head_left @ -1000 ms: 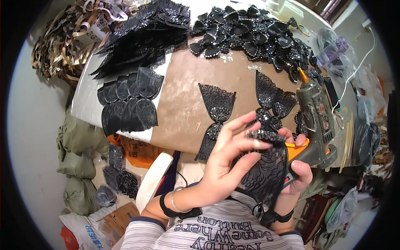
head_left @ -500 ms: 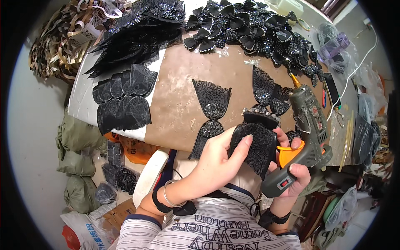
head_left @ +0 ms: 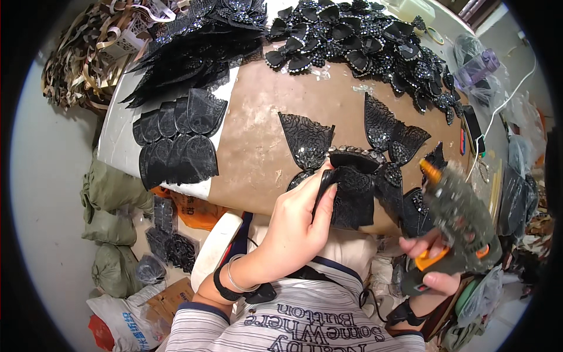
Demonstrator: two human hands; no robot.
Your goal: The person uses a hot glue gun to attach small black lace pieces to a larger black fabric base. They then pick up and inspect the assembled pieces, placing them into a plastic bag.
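Observation:
A black lace bow with a row of beads along its edge [head_left: 353, 199] is pinched in my left hand [head_left: 299, 214], thumb on the near side, above the table's front edge. My right hand [head_left: 437, 258] grips a dark green glue gun [head_left: 460, 211] by its handle, fingers at the orange trigger; the gun is smeared by motion, its orange nozzle toward the far left. Just beyond the held bow, black lace bow pieces with sequined middles lie on the brown table cover, one lace piece [head_left: 306, 141] at the left and another lace piece [head_left: 390, 132] at the right.
Overlapping black lace pieces [head_left: 176, 135] lie at the table's left, below a dark lace stack [head_left: 187, 64]. A heap of jewelled black bows [head_left: 352, 41] fills the far side. A purple bottle [head_left: 478, 67] and white cord [head_left: 507, 100] are at the right. Bags [head_left: 111, 196] stand at left.
My right hand with the glue gun has moved right and slightly down, away from the bow. My left hand has tilted the bow, and its beaded edge has shifted a little left.

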